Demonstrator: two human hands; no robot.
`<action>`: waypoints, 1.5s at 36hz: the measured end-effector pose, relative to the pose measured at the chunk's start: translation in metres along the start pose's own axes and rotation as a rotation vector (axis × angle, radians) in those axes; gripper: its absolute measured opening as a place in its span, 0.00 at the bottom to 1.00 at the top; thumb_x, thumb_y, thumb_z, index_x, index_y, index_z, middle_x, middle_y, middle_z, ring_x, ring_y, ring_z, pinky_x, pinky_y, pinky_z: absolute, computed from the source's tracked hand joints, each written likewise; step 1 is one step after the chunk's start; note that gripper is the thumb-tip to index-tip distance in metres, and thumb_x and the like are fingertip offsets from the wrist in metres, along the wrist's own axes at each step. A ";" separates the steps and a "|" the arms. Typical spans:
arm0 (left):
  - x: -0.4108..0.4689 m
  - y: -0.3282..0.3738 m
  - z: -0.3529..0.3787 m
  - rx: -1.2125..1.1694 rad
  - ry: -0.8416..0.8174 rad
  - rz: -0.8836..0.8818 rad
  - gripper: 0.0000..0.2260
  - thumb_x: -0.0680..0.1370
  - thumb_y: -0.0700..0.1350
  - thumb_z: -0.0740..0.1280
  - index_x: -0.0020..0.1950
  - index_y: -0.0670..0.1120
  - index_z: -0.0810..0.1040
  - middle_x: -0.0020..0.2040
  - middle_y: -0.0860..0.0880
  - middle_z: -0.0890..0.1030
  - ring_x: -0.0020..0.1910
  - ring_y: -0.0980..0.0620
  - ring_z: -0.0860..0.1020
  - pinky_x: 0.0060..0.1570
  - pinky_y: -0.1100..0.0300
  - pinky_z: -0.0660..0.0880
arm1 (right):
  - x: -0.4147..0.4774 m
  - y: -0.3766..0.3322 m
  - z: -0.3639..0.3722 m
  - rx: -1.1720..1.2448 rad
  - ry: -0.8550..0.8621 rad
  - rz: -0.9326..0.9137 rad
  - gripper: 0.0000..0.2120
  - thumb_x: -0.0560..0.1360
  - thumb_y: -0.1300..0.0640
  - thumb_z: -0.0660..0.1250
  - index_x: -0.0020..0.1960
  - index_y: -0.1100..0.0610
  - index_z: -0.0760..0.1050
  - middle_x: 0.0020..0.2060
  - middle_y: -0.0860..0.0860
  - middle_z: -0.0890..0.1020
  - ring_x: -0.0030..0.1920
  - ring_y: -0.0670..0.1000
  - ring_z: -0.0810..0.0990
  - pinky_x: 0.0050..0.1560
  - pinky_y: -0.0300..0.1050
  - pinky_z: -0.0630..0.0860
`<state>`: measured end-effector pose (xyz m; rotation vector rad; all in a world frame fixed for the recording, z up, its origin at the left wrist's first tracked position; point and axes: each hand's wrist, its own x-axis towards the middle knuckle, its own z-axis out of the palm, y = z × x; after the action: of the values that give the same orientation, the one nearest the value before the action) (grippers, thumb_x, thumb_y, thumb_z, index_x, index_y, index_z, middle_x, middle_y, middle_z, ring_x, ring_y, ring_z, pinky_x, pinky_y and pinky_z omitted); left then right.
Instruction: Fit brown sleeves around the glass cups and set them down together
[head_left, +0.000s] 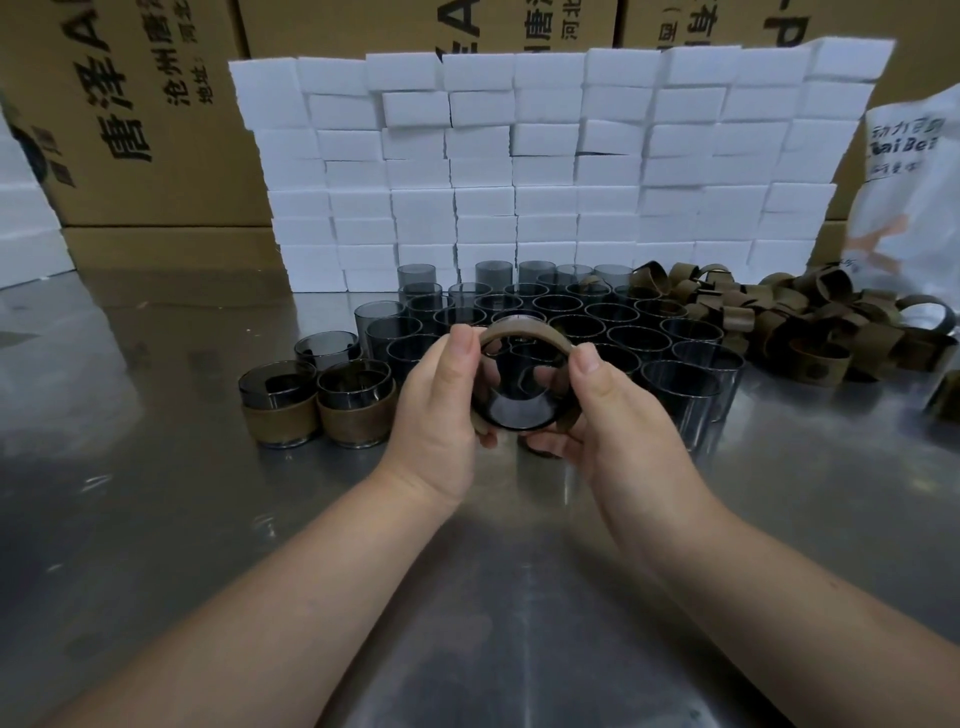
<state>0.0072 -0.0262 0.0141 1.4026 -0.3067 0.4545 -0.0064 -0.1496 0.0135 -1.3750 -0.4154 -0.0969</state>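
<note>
Currently, a glass cup (519, 413), ringed by a brown sleeve (519, 327), is gripped by the left hand (441, 410) and right hand (621, 415) above the counter (156, 519), near two sleeved cups (356, 415).

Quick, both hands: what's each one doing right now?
Left hand: grips the glass cup and brown sleeve.
Right hand: grips the same cup and sleeve.

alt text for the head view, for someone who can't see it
The left hand and right hand hold a glass cup tilted toward the camera, a brown sleeve around it, over a metal table. Two sleeved cups stand at left; bare cups and loose sleeves sit behind.
</note>
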 end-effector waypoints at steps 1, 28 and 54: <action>0.000 0.000 0.000 0.001 -0.001 0.004 0.19 0.65 0.69 0.58 0.36 0.58 0.81 0.30 0.55 0.76 0.28 0.58 0.74 0.21 0.64 0.66 | 0.000 0.000 0.000 0.004 -0.005 -0.004 0.24 0.69 0.39 0.60 0.57 0.53 0.78 0.52 0.50 0.83 0.53 0.50 0.82 0.46 0.42 0.80; -0.001 0.005 -0.001 0.094 -0.013 0.095 0.25 0.68 0.66 0.56 0.46 0.47 0.78 0.39 0.43 0.75 0.35 0.51 0.74 0.22 0.62 0.68 | -0.002 -0.004 -0.001 -0.031 -0.009 -0.051 0.25 0.68 0.37 0.61 0.57 0.51 0.78 0.54 0.53 0.82 0.59 0.53 0.79 0.51 0.49 0.79; -0.005 0.000 0.003 0.134 -0.194 0.075 0.18 0.65 0.58 0.58 0.51 0.51 0.71 0.49 0.52 0.74 0.53 0.51 0.73 0.61 0.45 0.68 | -0.006 -0.001 0.001 -0.248 -0.004 -0.067 0.27 0.71 0.39 0.51 0.69 0.39 0.56 0.70 0.44 0.66 0.69 0.41 0.65 0.72 0.43 0.61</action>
<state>0.0036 -0.0297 0.0120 1.5738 -0.4953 0.4064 -0.0121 -0.1498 0.0124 -1.6057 -0.4646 -0.2061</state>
